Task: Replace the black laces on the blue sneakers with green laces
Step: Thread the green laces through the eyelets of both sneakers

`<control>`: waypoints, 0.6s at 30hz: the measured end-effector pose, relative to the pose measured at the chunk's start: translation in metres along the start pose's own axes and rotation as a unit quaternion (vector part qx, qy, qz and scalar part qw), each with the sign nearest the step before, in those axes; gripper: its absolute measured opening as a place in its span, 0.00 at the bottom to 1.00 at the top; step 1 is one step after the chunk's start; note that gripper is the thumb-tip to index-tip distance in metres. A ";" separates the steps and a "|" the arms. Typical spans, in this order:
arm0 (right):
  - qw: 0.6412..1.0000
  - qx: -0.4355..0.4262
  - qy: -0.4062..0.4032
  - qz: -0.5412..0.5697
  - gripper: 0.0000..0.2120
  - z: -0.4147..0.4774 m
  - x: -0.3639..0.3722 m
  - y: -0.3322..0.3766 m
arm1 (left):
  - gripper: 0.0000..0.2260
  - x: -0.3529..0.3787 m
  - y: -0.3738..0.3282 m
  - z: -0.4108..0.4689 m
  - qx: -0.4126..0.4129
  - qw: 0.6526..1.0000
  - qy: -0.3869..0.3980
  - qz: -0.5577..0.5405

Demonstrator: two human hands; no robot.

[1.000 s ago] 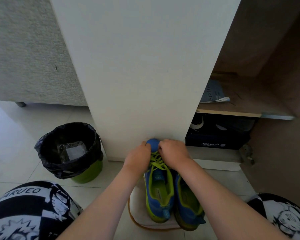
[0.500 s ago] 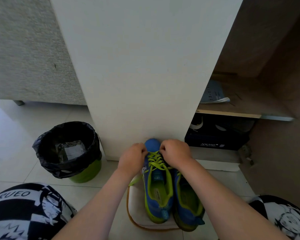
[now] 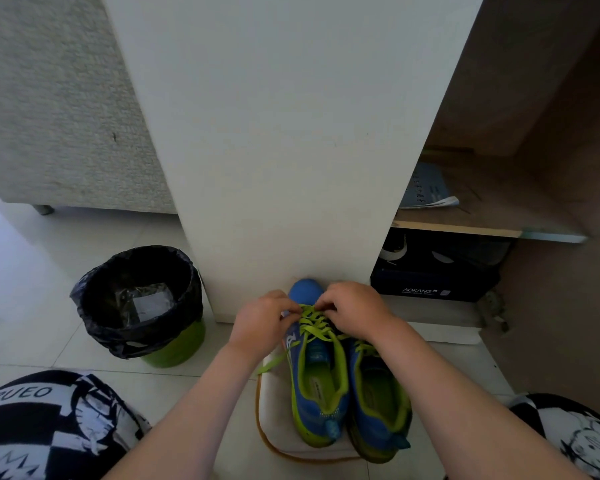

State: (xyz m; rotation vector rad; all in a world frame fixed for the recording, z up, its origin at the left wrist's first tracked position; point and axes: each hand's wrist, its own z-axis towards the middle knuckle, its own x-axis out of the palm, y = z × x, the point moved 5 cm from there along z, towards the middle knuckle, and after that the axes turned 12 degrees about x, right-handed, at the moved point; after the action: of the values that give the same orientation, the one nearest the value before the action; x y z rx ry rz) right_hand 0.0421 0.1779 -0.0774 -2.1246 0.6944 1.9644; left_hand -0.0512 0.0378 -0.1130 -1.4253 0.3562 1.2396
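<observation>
Two blue sneakers with lime-green lining stand side by side, toes against a white cabinet panel. The left sneaker (image 3: 317, 386) carries a green lace (image 3: 314, 323) crossed over its tongue. My left hand (image 3: 262, 322) pinches the lace at the shoe's left side, and a loose lace end trails down to the left. My right hand (image 3: 355, 313) pinches the lace near the toe-side eyelets. The right sneaker (image 3: 378, 407) lies partly under my right forearm and also shows green lace.
The sneakers stand on a white mat with a brown rim (image 3: 274, 441). A green bin with a black liner (image 3: 142, 303) stands at the left. The open cupboard at the right holds a dark shoebox (image 3: 433, 278) and a shelf with papers (image 3: 426, 188).
My hands drew apart from the toe, then came back closer over the lacing. A loose green lace end now hangs out at the left of the shoe.
</observation>
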 end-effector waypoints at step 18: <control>0.997 0.050 -0.016 0.061 0.08 -0.008 -0.002 -0.010 | 0.03 0.008 0.002 -0.011 -0.033 0.998 -0.020 -0.042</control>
State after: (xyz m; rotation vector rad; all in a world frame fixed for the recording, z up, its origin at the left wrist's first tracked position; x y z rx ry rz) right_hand 0.0537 0.1836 -0.0767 -2.0330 0.9178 1.9736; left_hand -0.0443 0.0308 -0.1226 -1.4550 0.2287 1.2186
